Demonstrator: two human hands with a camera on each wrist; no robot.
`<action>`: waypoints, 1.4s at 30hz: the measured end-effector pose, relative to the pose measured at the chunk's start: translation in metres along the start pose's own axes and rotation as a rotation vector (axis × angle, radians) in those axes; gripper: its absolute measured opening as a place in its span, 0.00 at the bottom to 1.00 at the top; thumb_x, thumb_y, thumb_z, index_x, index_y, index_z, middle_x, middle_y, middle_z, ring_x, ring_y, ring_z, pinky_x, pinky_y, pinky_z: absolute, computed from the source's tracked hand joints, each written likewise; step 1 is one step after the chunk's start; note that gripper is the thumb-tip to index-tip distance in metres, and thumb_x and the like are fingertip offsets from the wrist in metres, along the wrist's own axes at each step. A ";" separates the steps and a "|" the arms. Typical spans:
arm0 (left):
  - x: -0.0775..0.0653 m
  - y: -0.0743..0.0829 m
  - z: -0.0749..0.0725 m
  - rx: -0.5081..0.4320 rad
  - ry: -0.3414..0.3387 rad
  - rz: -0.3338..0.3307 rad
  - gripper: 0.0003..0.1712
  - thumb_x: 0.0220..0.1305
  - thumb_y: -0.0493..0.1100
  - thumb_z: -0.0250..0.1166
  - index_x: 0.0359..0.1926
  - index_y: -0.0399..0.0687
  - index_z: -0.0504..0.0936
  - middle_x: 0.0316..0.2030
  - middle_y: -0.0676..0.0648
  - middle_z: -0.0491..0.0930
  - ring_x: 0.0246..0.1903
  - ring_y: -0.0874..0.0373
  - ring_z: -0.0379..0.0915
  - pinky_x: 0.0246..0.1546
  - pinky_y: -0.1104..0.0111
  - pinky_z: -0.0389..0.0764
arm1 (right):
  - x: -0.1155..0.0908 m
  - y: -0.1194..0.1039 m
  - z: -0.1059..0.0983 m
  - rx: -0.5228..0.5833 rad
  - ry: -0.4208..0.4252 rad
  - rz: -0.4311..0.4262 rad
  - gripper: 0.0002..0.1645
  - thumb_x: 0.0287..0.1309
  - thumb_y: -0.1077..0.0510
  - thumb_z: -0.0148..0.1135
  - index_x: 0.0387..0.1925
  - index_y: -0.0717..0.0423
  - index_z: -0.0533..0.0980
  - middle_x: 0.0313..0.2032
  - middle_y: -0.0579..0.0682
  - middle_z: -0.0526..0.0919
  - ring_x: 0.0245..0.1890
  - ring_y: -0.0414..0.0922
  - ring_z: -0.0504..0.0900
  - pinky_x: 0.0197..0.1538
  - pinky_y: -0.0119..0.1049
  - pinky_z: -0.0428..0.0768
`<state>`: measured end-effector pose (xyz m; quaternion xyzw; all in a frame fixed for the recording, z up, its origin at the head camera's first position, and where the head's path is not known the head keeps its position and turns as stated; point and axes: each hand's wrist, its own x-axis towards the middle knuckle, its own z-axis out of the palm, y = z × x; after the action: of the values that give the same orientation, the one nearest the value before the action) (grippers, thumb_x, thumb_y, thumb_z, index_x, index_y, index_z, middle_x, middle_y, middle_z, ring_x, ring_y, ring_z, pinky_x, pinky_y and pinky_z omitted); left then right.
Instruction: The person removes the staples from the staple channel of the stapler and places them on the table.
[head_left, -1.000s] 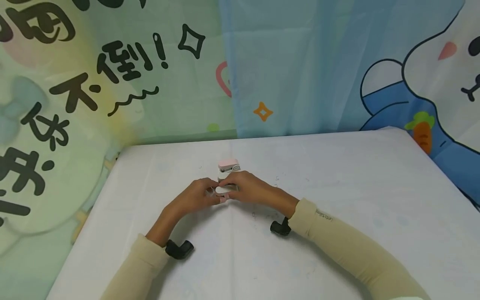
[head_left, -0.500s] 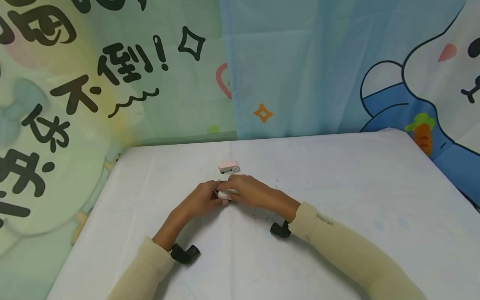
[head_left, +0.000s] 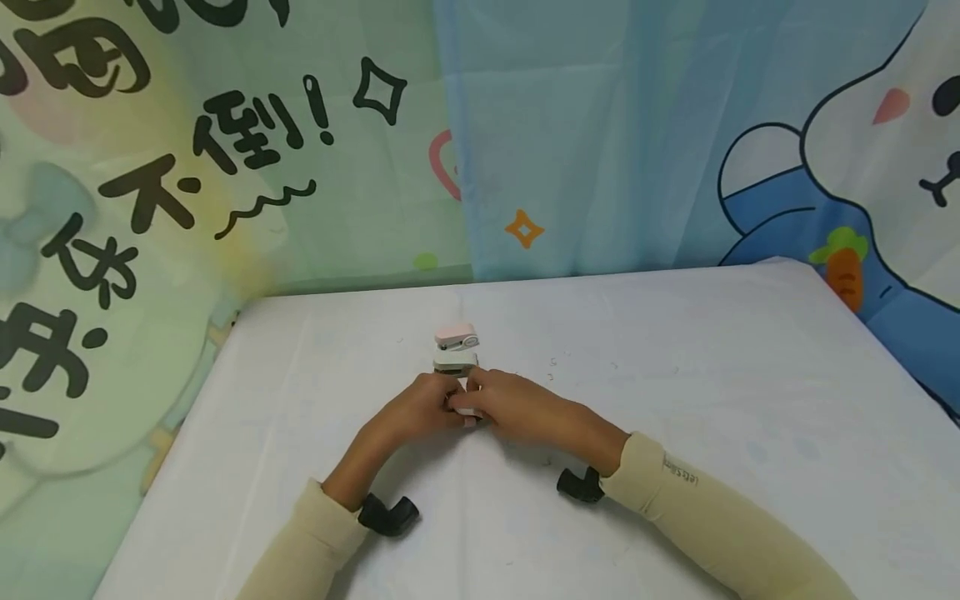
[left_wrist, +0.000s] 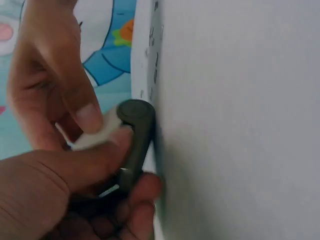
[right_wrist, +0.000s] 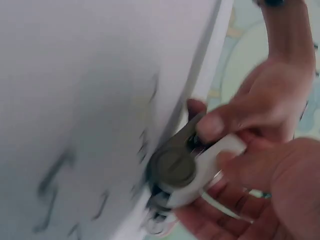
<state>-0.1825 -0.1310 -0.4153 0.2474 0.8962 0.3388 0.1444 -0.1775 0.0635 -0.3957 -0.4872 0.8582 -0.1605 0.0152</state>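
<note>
Both hands hold a small stapler [right_wrist: 172, 167] with a white upper arm, a dark olive base and a round pivot. My left hand [head_left: 427, 404] grips the dark base, its thumb lying along the inner side in the left wrist view. On the white arm, my right hand [head_left: 521, 407] has thumb and fingers pinched. The two parts stand spread apart at an angle. In the head view the fingers hide most of this stapler. Just beyond the hands, a pale stapler [head_left: 454, 359] rests on the table, and behind it a pink-topped one [head_left: 456, 335].
A white cloth covers the table [head_left: 675, 400]. Several loose staples [head_left: 552, 363] lie scattered to the right of the staplers. Printed curtains [head_left: 570, 142] hang behind the far edge. Each wrist carries a black camera mount [head_left: 390, 515].
Both hands have come toward the person and slightly right with the stapler, so the pale stapler behind now shows more fully. The hands have closed in around the held one.
</note>
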 end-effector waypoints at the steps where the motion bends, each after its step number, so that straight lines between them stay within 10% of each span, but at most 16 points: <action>1: 0.000 0.002 0.001 0.011 0.000 0.002 0.08 0.58 0.36 0.71 0.31 0.41 0.79 0.23 0.54 0.73 0.23 0.62 0.65 0.26 0.70 0.69 | 0.000 -0.003 0.001 -0.040 0.004 0.003 0.17 0.61 0.68 0.62 0.49 0.49 0.80 0.38 0.50 0.73 0.33 0.44 0.73 0.34 0.32 0.73; 11: 0.001 0.009 0.011 0.045 0.000 0.034 0.05 0.60 0.35 0.69 0.33 0.44 0.79 0.25 0.54 0.73 0.26 0.62 0.65 0.29 0.69 0.69 | -0.003 -0.015 0.006 -0.144 -0.003 0.066 0.11 0.58 0.64 0.67 0.42 0.52 0.79 0.39 0.50 0.73 0.35 0.47 0.75 0.37 0.36 0.75; 24: 0.001 0.007 0.011 0.026 -0.012 -0.005 0.09 0.58 0.37 0.71 0.34 0.46 0.77 0.25 0.55 0.75 0.27 0.62 0.67 0.30 0.68 0.69 | -0.012 -0.007 0.000 0.087 -0.001 0.109 0.18 0.59 0.71 0.62 0.48 0.55 0.71 0.44 0.49 0.71 0.42 0.45 0.73 0.46 0.37 0.73; 42: 0.000 0.009 0.006 0.043 0.005 -0.078 0.09 0.56 0.36 0.73 0.35 0.41 0.79 0.26 0.52 0.76 0.27 0.61 0.70 0.29 0.68 0.72 | -0.015 -0.007 -0.029 -0.161 -0.111 0.338 0.14 0.56 0.63 0.68 0.45 0.52 0.83 0.38 0.47 0.77 0.41 0.48 0.67 0.47 0.47 0.67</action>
<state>-0.1772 -0.1219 -0.4142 0.2144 0.9125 0.3143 0.1501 -0.1687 0.0803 -0.3683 -0.3440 0.9358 -0.0594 0.0500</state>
